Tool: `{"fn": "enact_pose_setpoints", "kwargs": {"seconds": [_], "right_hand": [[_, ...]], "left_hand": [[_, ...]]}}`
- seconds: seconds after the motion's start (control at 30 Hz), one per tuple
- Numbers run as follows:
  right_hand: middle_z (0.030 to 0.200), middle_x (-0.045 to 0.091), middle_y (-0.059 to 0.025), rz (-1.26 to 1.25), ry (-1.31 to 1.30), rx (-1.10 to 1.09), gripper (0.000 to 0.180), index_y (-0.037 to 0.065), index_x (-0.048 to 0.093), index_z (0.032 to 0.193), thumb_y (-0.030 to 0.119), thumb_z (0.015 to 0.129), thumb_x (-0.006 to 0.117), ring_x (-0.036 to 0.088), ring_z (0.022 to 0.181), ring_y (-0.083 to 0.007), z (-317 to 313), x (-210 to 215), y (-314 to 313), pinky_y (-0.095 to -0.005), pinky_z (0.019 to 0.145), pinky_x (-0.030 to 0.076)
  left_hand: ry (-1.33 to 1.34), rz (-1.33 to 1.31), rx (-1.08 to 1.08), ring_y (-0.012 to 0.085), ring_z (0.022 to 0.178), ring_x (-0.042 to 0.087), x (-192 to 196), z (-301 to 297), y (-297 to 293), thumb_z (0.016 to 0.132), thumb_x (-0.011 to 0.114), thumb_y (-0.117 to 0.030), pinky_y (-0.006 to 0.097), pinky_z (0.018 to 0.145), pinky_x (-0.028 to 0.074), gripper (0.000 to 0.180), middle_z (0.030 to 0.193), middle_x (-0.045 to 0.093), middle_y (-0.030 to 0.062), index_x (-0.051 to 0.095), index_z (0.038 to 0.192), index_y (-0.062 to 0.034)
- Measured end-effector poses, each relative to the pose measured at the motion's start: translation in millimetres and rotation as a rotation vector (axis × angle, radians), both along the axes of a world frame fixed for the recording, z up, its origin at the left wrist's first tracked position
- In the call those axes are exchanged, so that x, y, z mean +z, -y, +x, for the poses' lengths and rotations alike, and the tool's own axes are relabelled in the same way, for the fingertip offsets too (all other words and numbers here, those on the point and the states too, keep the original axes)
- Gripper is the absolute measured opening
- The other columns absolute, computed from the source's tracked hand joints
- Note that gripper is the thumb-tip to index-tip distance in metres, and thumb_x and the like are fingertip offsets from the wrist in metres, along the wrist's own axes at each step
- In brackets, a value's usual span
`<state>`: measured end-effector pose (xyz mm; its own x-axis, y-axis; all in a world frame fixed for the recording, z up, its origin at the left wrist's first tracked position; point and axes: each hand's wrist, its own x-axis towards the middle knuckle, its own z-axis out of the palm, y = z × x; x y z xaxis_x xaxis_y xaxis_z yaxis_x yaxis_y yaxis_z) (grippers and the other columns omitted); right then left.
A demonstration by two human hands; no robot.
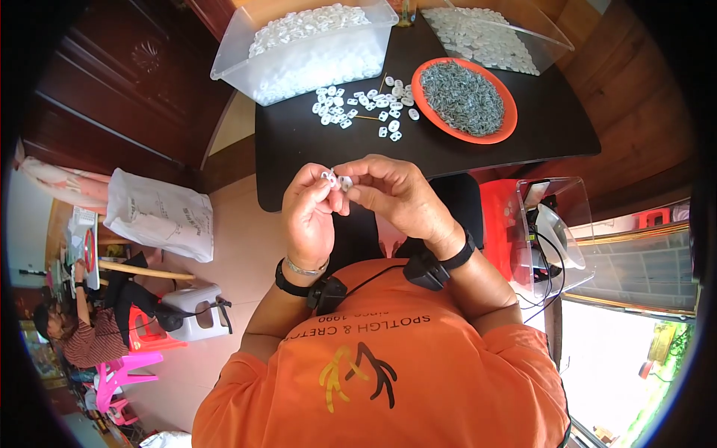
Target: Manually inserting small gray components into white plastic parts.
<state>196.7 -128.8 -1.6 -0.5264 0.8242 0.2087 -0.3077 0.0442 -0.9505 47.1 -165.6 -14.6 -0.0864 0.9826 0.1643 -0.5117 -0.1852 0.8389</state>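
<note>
In front of my chest, my left hand pinches a small white plastic piece with holes between thumb and fingers. Close beside it, my right hand grips a second small white piece with thumb and forefinger. The two pieces nearly meet; whether they touch I cannot tell. Beyond my hands, several loose white pieces of the same sort lie scattered on the dark table. To their right, an orange-red plate holds a heap of thin grey metal parts, too small to name.
A clear plastic bin full of white pieces stands at the table's far left. Another clear bin with whitish pieces is far right. Beside the table are a white sack and a clear box with cables. Another person sits far left.
</note>
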Motion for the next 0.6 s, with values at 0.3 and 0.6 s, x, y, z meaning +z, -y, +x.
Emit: {"fn": "enact_pose_setpoints", "kwargs": {"seconds": [0.3, 0.6], "right_hand": [[0.083, 0.064, -0.001, -0.075, 0.073, -0.029, 0.016, 0.0, 0.067, 0.099, 0.011, 0.088, 0.065, 0.056, 0.07, -0.0073, 9, -12, -14, -0.0212, 0.068, 0.048], [0.085, 0.063, -0.0014, -0.214, 0.007, -0.067, 0.017, 0.0, 0.063, 0.105, 0.006, 0.09, 0.06, 0.057, 0.073, -0.0074, 9, -9, -15, -0.0213, 0.068, 0.049]], "left_hand": [[-0.056, -0.004, 0.015, 0.0117, 0.058, 0.048, 0, 1, 0, 0.089, 0.048, -0.017, 0.024, 0.056, 0.038, 0.016, 0.065, 0.05, 0.0037, 0.052, 0.083, -0.0022], [-0.298, -0.119, 0.037, 0.0079, 0.056, 0.046, -7, 1, 2, 0.088, 0.051, -0.018, 0.022, 0.054, 0.036, 0.018, 0.063, 0.051, 0.0013, 0.054, 0.08, -0.0021]]}}
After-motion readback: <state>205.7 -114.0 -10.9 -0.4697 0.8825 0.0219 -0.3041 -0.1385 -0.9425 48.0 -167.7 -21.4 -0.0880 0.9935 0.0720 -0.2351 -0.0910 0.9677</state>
